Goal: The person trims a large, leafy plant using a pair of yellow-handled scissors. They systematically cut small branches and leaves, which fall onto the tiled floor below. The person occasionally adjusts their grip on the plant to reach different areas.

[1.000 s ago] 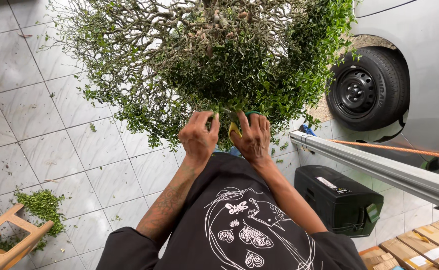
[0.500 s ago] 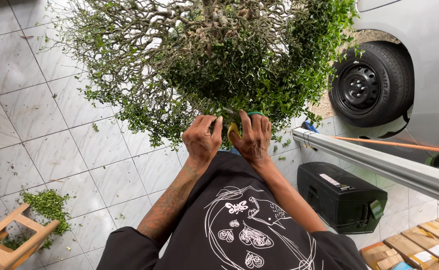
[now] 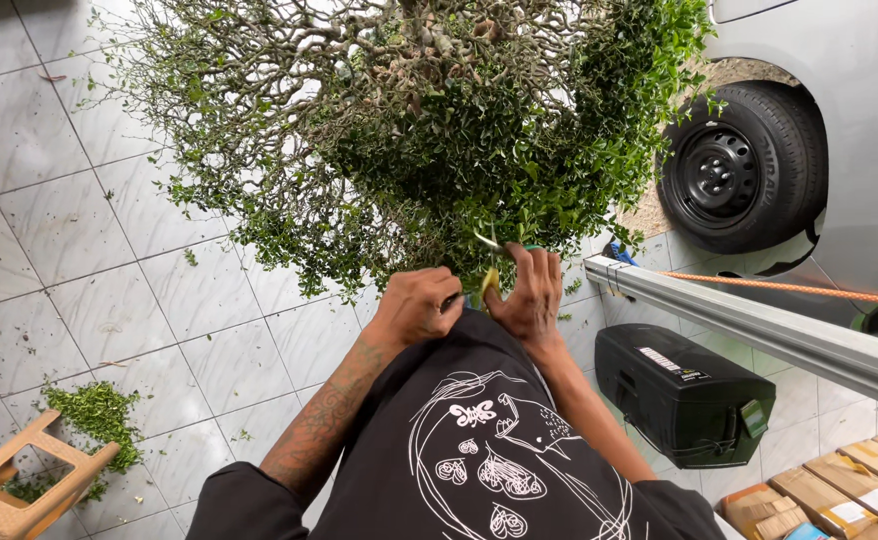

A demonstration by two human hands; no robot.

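A: Step in hand?
B: Trimming. Right hand (image 3: 534,295) grips the scissors (image 3: 489,262) at the shrub's (image 3: 439,130) lower edge; left hand (image 3: 419,305) is closed around twigs beside them.
A: Next?
B: Probably a careful snip.

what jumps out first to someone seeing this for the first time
A big bushy small-leaved shrub fills the top of the view. Just below it, at centre, the left hand and right hand meet at its lower edge, the right working yellow-handled shears. A car wheel sits at upper right, with a heap of green clippings on the tiled floor at lower left.
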